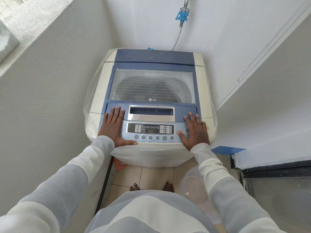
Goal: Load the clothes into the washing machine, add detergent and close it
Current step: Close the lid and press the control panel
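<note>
A cream and blue top-loading washing machine (200, 68) stands in a narrow corner in front of me. Its blue-framed lid (152, 85) with a clear window is down, and dark shapes show faintly in the drum through it. My left hand (113, 127) lies flat, fingers spread, on the left end of the control panel (150, 132). Flat on the panel's right end, over the power and start buttons, rests my right hand (196, 131). Neither hand holds anything. No detergent container is in view.
White walls close in on both sides. A blue tap fitting (181, 15) with a hose hangs on the back wall. A clear plastic basin (193, 184) sits on the tiled floor at my right foot. An orange packet (119, 164) lies by the machine's left foot.
</note>
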The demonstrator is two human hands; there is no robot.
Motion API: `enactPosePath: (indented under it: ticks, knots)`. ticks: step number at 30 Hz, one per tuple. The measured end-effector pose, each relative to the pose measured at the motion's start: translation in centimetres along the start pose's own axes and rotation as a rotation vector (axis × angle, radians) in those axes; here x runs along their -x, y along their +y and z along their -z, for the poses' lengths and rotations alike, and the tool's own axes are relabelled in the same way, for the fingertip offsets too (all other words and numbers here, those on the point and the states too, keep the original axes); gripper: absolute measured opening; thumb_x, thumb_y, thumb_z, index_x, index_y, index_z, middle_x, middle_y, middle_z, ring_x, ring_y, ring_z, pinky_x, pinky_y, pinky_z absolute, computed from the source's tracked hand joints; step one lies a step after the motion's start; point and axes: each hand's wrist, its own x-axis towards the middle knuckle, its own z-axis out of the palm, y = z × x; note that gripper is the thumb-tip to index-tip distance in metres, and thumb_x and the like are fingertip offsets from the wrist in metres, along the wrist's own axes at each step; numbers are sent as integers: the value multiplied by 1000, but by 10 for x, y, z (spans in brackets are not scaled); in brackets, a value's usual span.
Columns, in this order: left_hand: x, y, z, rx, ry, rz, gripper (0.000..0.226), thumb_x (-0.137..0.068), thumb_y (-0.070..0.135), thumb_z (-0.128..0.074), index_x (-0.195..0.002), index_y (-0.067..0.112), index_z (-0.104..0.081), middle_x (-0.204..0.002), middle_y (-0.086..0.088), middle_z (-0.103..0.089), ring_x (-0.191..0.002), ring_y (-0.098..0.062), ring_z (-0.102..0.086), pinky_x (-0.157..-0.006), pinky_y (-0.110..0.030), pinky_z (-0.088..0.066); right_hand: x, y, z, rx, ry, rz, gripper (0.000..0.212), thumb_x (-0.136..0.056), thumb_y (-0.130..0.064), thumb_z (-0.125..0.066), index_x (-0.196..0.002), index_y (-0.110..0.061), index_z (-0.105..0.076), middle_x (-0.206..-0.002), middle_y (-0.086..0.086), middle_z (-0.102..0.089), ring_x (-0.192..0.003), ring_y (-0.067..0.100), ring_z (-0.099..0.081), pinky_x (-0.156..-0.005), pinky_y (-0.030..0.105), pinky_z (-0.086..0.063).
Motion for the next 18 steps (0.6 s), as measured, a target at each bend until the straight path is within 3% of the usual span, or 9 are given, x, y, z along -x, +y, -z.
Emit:
enactPosePath:
  ticks: [8,13,18]
  knots:
    - [-1,0,0,-4,-2,4,148,-41,103,-35,-153,13,4,-161,-7,6,-147,-26,13,-119,-49,4,0,0,-1,12,8,-3,80,-83,-69,-23,-149,-25,-30,-161,-1,-20,-149,25,-13,-120,46,-9]
    - [0,1,0,-23,-2,7,148,-42,103,-34,-152,13,6,-161,-6,8,-147,-26,15,-120,-48,4,-1,1,-3,34,4,-4,73,-87,-62,-36,-149,-25,-29,-161,-1,-19,-149,25,-12,-119,44,-6]
    - [0,0,0,-10,-6,11,147,-42,103,-36,-152,14,5,-161,-6,8,-147,-25,15,-120,-48,3,-1,1,-3,32,11,-2,73,-86,-61,-37,-149,-24,-31,-160,0,-20,-149,26,-13,-119,44,-6]
